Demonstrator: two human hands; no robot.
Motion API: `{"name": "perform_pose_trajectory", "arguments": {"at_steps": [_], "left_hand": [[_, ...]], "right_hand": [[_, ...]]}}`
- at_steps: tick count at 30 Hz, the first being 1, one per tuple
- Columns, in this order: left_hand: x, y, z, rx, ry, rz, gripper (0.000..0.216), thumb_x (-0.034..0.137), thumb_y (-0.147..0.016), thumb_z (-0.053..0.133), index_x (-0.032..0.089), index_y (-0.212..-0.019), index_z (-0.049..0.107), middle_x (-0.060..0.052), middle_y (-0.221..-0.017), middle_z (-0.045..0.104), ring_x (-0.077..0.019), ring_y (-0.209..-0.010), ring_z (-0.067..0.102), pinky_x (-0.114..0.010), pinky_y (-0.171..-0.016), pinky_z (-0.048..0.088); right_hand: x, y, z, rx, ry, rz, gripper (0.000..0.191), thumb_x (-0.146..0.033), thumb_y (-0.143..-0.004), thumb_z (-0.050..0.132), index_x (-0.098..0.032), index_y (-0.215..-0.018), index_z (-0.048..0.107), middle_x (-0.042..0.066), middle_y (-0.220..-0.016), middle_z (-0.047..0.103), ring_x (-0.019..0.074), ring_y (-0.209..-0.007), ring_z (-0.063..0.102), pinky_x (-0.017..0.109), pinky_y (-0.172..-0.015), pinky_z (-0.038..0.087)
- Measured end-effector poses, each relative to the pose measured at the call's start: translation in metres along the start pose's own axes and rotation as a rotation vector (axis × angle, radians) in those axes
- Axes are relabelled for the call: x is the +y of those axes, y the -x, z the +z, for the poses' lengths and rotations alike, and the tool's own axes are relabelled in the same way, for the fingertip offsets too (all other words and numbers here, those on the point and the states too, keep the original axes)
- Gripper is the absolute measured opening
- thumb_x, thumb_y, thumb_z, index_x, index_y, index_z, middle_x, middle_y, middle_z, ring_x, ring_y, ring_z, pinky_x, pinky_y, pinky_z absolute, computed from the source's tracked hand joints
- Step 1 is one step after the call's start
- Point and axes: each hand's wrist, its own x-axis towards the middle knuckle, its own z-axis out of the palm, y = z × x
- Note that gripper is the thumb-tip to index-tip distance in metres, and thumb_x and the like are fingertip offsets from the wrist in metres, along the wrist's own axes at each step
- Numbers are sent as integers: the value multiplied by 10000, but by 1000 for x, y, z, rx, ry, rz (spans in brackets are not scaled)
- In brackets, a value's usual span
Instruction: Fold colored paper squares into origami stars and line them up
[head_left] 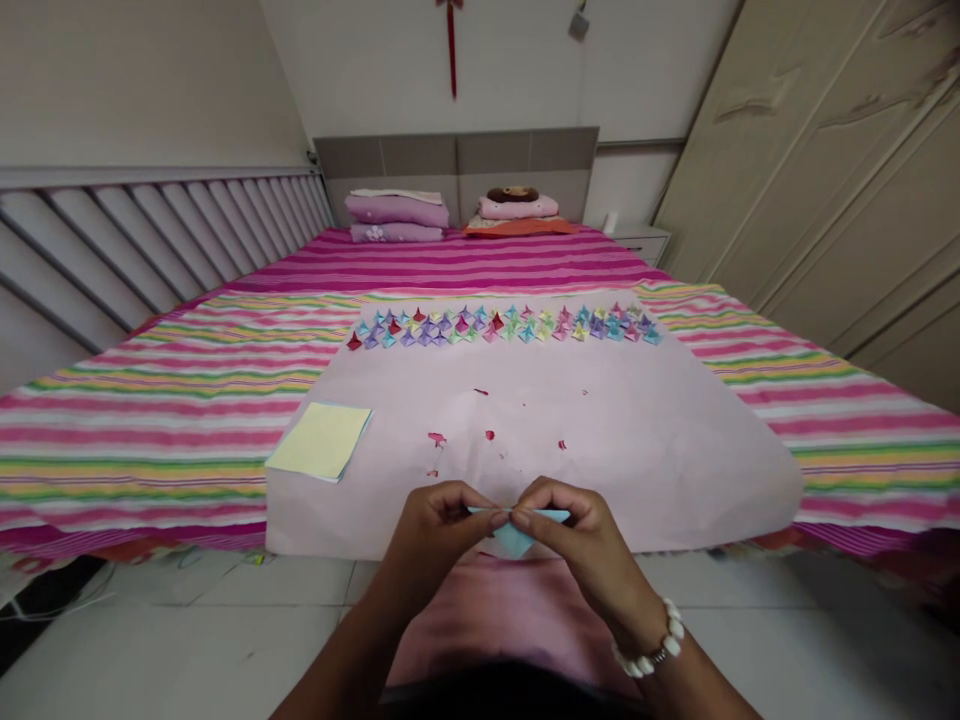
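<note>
Both hands pinch one small light-blue folded paper just in front of the bed's near edge. My left hand grips its left end with thumb and fingers. My right hand, with a white bead bracelet on the wrist, grips the right end. The paper is partly hidden between the fingers. A large pale pink sheet lies flat on the bed ahead of my hands.
A row of several small colourful folded paper pieces lines the sheet's far edge. A stack of pale yellow square papers lies at its left. Red paper scraps dot the sheet. Striped bedcover, pillows, wardrobe at right.
</note>
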Motion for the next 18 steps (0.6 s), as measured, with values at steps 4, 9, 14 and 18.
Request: {"name": "perform_pose_trajectory", "arguments": {"at_steps": [4,9,14,18], "left_hand": [[1,-4,-8,16,-10,16,122,252,-662,743,158,-602,691,-2,-582,673,-124,-587,593,-232,-576,467],[-8,-9,-9,201,86,31,132,287,-692,715,165,-650,687,-7,-644,682,-133,-671,606,-237,-651,471],[-22,-5,10,-66,280,-16,340,247,-604,786,190,-921,676,-30,-881,707,-166,-812,621,-251,-693,478],[-29,-2,15,-42,232,-108,181,306,-768,663,147,-682,654,25,-531,589,-84,-536,503,-201,-564,402]], "right_hand": [[-1,2,1,35,66,-46,150,-256,-737,707,-183,-616,656,-5,-644,597,135,-633,520,269,-632,413],[6,2,1,159,30,-53,162,-264,-760,686,-182,-625,648,-18,-625,580,128,-631,499,258,-622,397],[10,1,6,226,-42,-67,134,-268,-766,694,-186,-668,653,-20,-665,609,133,-675,529,260,-672,411],[9,2,10,173,-127,-42,157,-292,-778,689,-180,-678,646,-9,-671,616,138,-675,534,266,-668,413]]}}
